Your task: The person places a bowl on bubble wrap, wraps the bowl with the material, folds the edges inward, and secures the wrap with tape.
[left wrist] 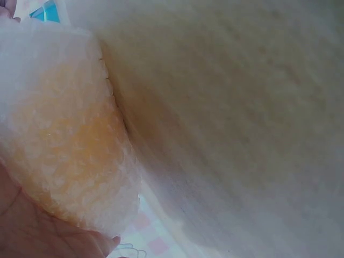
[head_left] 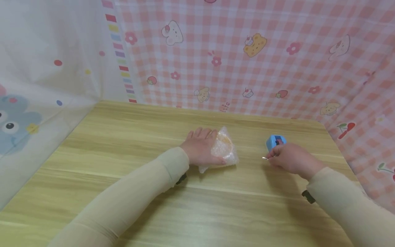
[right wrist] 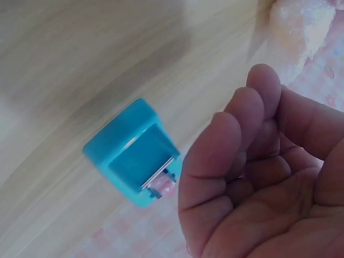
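A package in clear bubble wrap (head_left: 224, 145) lies on the table, with something orange (left wrist: 88, 142) showing through the wrap. My left hand (head_left: 200, 146) rests on its left side with fingers extended and thumb spread along the near edge. Beyond it to the right, my right hand (head_left: 291, 158) pinches a small shiny strip, apparently a piece of clear tape (head_left: 264, 158), between thumb and forefinger. Just behind that hand sits a blue tape dispenser (right wrist: 131, 153), partly covered by it in the head view. In the right wrist view the other fingers are curled, and the strip is hidden.
The wooden table (head_left: 216, 209) meets a pink checked cloth (head_left: 228, 68) hanging along the back and right. A white cloth (head_left: 61, 41) with cartoon prints hangs at the left.
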The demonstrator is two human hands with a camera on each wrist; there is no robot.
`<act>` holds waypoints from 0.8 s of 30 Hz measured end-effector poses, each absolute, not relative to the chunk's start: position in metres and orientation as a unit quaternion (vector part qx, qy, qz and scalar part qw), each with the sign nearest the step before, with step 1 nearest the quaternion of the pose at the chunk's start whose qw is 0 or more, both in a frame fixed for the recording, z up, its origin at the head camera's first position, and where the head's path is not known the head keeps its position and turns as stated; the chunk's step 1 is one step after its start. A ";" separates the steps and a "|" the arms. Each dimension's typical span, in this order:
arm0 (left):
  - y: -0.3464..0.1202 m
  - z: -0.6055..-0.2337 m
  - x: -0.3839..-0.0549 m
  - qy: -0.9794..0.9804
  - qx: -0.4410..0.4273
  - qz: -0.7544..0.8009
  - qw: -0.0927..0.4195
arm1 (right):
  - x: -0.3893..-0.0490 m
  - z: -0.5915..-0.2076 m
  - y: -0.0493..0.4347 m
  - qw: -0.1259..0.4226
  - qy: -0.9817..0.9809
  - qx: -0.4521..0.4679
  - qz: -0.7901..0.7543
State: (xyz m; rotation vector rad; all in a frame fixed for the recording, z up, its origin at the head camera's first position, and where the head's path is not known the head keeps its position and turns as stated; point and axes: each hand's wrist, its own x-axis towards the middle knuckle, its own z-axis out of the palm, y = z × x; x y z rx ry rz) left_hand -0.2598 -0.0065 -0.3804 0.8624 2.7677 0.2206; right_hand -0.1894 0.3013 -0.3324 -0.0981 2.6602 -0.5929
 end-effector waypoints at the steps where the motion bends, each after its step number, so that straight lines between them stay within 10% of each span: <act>1: -0.007 -0.380 -0.260 0.945 0.295 0.076 0.117 | -0.190 -0.332 0.299 0.206 0.953 -0.036 -0.218; 24: -0.007 -0.380 -0.258 0.946 0.289 0.083 0.120 | -0.204 -0.328 0.271 0.128 0.970 -0.067 -0.198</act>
